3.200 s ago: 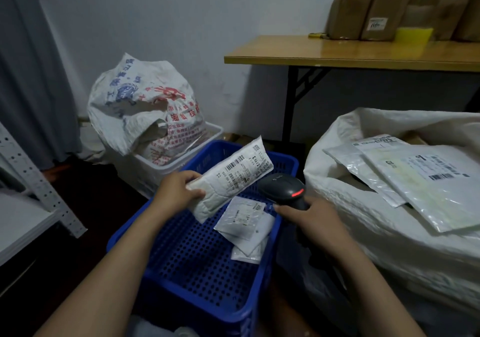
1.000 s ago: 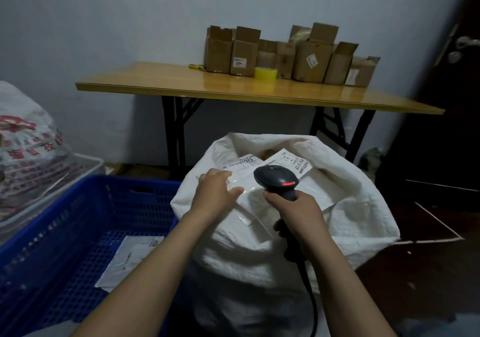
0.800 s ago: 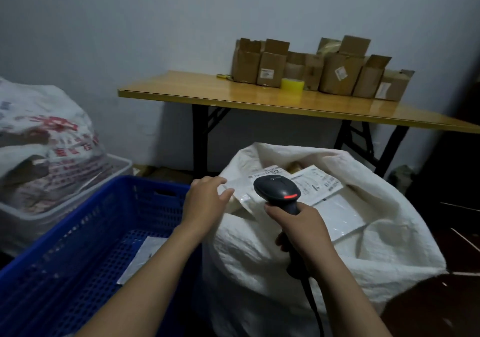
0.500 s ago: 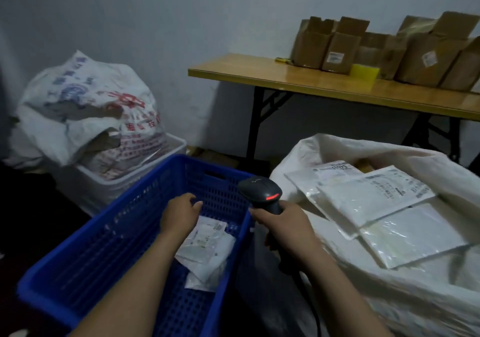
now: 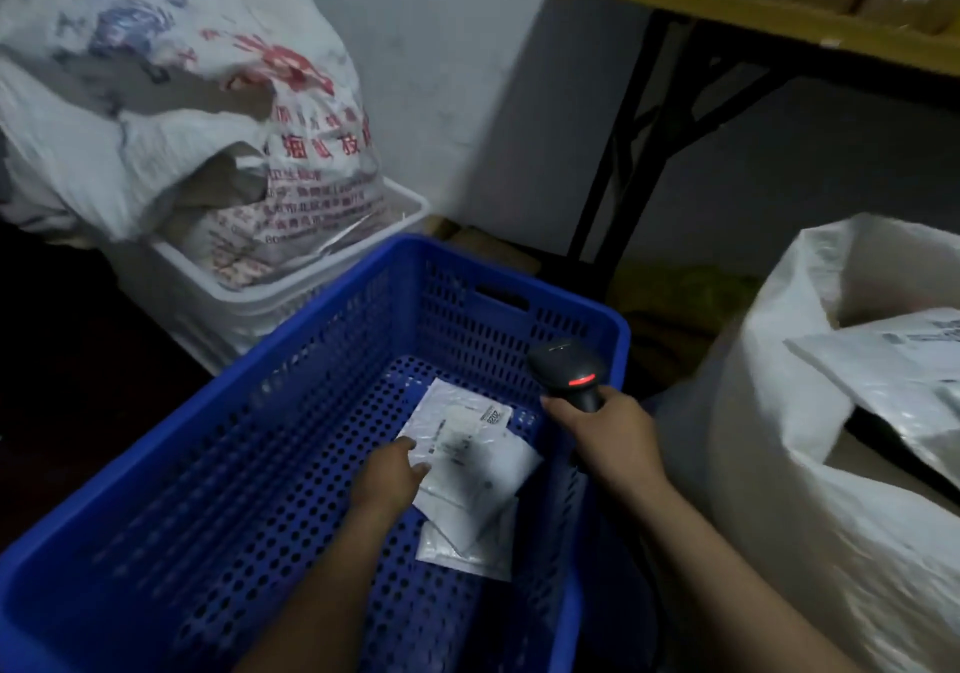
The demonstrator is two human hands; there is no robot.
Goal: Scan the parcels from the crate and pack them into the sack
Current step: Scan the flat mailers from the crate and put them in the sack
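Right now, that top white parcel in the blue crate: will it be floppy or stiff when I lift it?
Probably floppy: the top parcel looks like a thin, flat plastic mailer, so it may sag from the left hand at its edge. Likely light, being so flat. Its smooth-looking film could slide off the parcel beneath.

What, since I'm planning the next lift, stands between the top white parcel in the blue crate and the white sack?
The right wall of the blue perforated crate, and at its rim the right-hand grip holding the black handheld scanner, lie between the top white plastic parcel and the white woven sack. The left-hand grip touches that parcel.
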